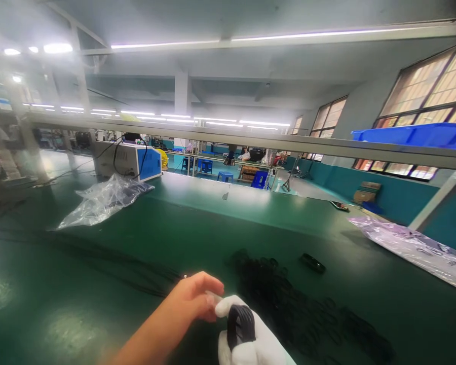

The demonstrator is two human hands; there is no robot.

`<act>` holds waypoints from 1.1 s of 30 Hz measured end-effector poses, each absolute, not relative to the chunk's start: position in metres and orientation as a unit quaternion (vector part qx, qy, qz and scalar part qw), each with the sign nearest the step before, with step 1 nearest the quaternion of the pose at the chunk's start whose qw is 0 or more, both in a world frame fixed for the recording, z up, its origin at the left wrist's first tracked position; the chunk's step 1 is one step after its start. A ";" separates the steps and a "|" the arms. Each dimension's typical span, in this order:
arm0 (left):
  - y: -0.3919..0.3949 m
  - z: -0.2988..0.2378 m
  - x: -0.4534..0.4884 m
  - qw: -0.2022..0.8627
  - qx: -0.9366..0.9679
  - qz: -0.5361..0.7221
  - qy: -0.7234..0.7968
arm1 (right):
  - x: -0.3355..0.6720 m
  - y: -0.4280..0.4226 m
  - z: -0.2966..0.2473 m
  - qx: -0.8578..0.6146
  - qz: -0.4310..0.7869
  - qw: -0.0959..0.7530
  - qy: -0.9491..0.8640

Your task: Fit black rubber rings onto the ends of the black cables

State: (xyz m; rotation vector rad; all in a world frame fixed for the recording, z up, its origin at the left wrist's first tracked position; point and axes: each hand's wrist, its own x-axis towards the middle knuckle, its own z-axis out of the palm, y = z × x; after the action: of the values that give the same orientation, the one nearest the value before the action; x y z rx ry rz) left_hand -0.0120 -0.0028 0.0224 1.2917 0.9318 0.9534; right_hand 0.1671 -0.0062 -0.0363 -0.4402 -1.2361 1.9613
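Holds a ribbed black coil (243, 323) in white-gloved right hand (265, 338), an indistinct pale piece (213, 296) in bare left hand (194, 300), with loose black loops (275, 289) seemingly left.

The bundle (247, 323) is black, the tabletop (197, 233) green, the bin (414, 135) blue

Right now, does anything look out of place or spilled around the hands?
Two things, mildly: the right hand is gloved while the left hand is bare, an uneven match; and dark rings lie in a loose, unordered spread beside the gloved hand. Whether they spilled, I can't tell.
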 end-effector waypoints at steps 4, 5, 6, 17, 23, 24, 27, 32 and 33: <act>-0.010 0.023 -0.006 0.397 0.727 0.349 0.438 | 0.168 -0.004 -0.035 -0.197 0.758 0.365 -0.504; -0.010 0.023 -0.004 0.349 0.757 0.336 0.438 | 0.167 -0.004 -0.036 -0.195 0.751 0.373 -0.508; -0.009 0.022 -0.002 0.316 0.773 0.329 0.441 | 0.165 -0.004 -0.038 -0.190 0.753 0.383 -0.500; 0.006 0.008 -0.007 0.325 0.719 0.340 0.512 | 0.158 0.003 -0.058 -0.125 0.865 0.360 -0.327; 0.006 0.003 -0.005 0.286 0.716 0.338 0.540 | 0.153 -0.003 -0.052 -0.099 0.882 0.351 -0.300; 0.007 0.002 -0.004 0.275 0.717 0.335 0.546 | 0.152 -0.002 -0.054 -0.103 0.880 0.358 -0.295; 0.009 -0.001 -0.003 0.262 0.716 0.328 0.558 | 0.150 -0.001 -0.061 -0.115 0.868 0.362 -0.318; 0.013 0.001 -0.013 0.309 0.709 0.317 0.549 | 0.148 0.005 -0.069 -0.137 0.869 0.348 -0.325; 0.014 0.002 -0.018 0.351 0.711 0.318 0.520 | 0.147 0.006 -0.070 -0.139 0.869 0.349 -0.322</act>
State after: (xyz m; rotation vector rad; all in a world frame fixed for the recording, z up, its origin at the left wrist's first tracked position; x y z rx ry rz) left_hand -0.0175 0.0137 0.0017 1.8413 1.3452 0.8233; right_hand 0.1473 0.0061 -0.0696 -0.3611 -0.8355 2.2516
